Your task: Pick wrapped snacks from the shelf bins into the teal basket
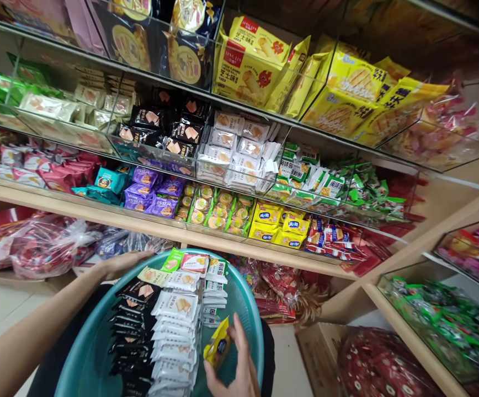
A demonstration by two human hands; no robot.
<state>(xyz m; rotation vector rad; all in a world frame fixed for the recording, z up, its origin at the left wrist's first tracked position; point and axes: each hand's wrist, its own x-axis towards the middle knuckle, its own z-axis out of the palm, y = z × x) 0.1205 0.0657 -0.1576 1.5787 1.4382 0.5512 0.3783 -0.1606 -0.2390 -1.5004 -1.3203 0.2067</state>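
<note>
A teal plastic basket (250,286) rests on my lap, lined with rows of small snack packets. Black packets (134,325) overlap in a row on its left side, and white packets (177,331) run down the middle. Several green-and-white packets (216,286) stand near the far right. My right hand (239,361) pinches a yellow snack packet (218,344) between thumb and fingers, over the right part of the basket. At the basket's far-left rim lies my left hand (121,263), its fingers partly hidden behind the rim, so its grip is unclear.
Clear-walled shelf bins in front hold yellow packets (278,223), purple packets (148,190) and white packets (239,146). Bagged goods (44,245) sit below on the left. A cardboard box (320,358) stands at lower right, beside another shelf (413,336).
</note>
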